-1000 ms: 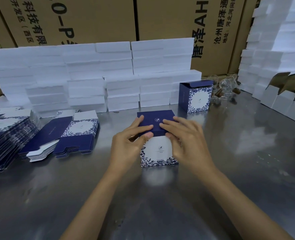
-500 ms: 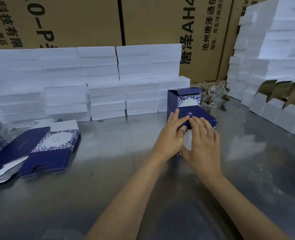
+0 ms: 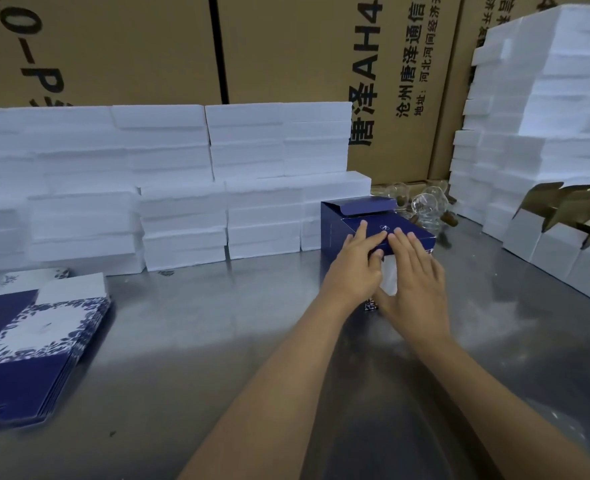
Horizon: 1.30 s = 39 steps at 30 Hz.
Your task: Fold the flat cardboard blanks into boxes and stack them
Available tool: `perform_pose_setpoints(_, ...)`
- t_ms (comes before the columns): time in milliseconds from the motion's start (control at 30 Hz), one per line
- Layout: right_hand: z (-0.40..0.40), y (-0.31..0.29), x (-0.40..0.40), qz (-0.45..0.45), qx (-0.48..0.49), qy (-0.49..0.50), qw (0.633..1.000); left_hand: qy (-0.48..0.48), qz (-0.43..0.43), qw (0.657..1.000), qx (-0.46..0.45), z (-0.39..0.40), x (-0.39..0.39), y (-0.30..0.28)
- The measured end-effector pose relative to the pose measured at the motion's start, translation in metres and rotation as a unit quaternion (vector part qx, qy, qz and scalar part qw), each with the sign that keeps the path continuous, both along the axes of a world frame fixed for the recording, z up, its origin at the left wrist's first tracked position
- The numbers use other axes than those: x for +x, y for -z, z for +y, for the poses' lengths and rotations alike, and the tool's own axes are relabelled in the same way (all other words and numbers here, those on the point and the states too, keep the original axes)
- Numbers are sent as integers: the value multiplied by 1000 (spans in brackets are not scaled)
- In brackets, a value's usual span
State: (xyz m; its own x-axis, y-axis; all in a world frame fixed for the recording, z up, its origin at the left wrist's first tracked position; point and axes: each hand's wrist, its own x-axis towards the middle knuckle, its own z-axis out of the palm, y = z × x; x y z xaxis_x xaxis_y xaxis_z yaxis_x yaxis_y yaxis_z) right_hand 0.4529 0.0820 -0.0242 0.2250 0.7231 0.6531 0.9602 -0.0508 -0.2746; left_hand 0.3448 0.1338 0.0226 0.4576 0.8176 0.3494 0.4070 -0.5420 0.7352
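Head view shows a folded navy box (image 3: pixel 394 233) with a closed lid right of the frame's centre, standing on the steel tabletop (image 3: pixel 189 341). Its white front with blue floral print is mostly hidden behind the hands. The left hand (image 3: pixel 354 271) lies over the lid's near edge, fingers (image 3: pixel 362 227) fairly straight and pressing on the navy top, thumb tucked at the front. The right hand (image 3: pixel 414 282) lies beside it, touching it, with straight fingers flat on the lid and front face and the thumb spread low toward the box's bottom edge; neither hand curls around the box. Directly behind, touching or just beside it, stands a second navy box (image 3: pixel 335 225) with its lid flap raised. At the lower left of the frame lies a stack of flat blanks (image 3: pixel 40 344), navy with a white, flower-bordered panel. Along the back of the tabletop run stacks of white foam blocks (image 3: pixel 168 188), with another tall pile (image 3: pixel 546 109) at the upper right. Brown shipping cartons (image 3: pixel 286 46) printed with black characters fill the top of the frame. Clear glass items (image 3: pixel 425 202) sit behind the boxes, and open white cartons (image 3: pixel 563 244) line the right edge.
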Motion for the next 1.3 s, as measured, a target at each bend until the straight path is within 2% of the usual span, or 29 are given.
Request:
perform_pose_setpoints(233,7,4,-5,54,0,-14,998,17,33,999,12,3,-1,-1)
perform_pose_setpoints(300,3,2,-11,31,-23,15,999,13,40,999,24,-4,-6,0)
perform_pose_setpoints(400,-8,-4,-26,-30,-21,43,998,-1,-4,1000,23,-16,-19,9)
perform_pose_setpoints(533,-23,-17,-68,-59,-24,-44,997,-20,-66,998,11,-33,-54,20)
perform_pose_setpoints(633,-33,-21,-109,5,-74,-125,989,-77,-102,992,-15,-48,-92,28)
perform_pose_setpoints(767,-46,-13,-169,56,-185,-219,956,-176,-113,978,-22,-70,-158,42)
perform_pose_setpoints(900,-51,-4,-242,103,-268,-295,911,-277,-124,952,-33,-90,-231,46)
perform_pose_setpoints(1000,-51,1,-301,143,-289,-339,884,-373,-109,921,8,-101,-287,40)
perform_pose_setpoints(1100,-46,3,-350,180,-323,-338,865,-512,-19,857,50,-104,-341,38)
perform_pose_setpoints(1167,-41,2,-374,194,-341,-336,856,-568,41,822,9,-105,-370,42)
perform_pose_setpoints(1233,-36,2,-393,191,-348,-333,855,-582,87,808,-41,-106,-389,50)
perform_pose_setpoints(1300,-33,2,-405,181,-349,-318,863,-575,119,807,-65,-105,-397,56)
